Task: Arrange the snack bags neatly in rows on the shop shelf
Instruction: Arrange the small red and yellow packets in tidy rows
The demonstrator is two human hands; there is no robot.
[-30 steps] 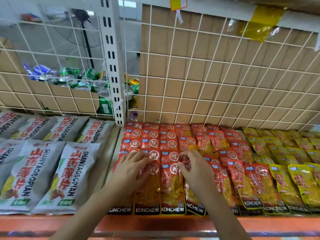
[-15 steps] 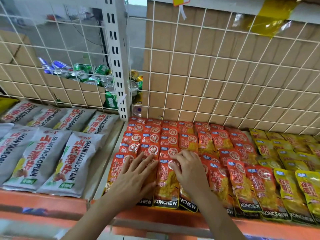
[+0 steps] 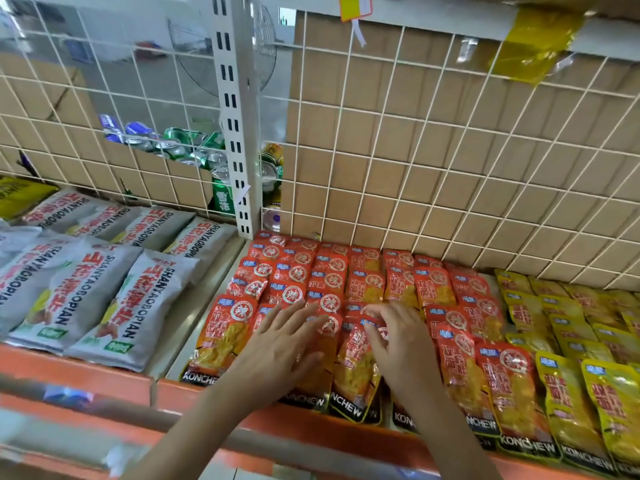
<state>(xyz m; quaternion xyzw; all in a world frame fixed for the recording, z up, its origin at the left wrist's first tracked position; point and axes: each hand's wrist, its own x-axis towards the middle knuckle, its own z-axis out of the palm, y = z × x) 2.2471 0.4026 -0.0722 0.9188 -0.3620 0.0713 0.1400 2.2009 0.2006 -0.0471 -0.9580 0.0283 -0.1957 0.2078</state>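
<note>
**Lettering on the shelf.**
- **Red snack bags, middle of the shelf:** "KONCHEW" in pale capitals on the black band along each bag's lower edge, legible on the bags at the front edge. A round emblem with the character 辣 sits near each top.
- **Yellow snack bags, right end:** the same "KONCHEW" band at the front edge.
- **Grey snack bags, left end:** "SHANYAOBOPIAN" in black capitals along one side, beside large red Chinese characters.
- **Green can, behind the back edge:** white characters, too blurred to read.
</note>
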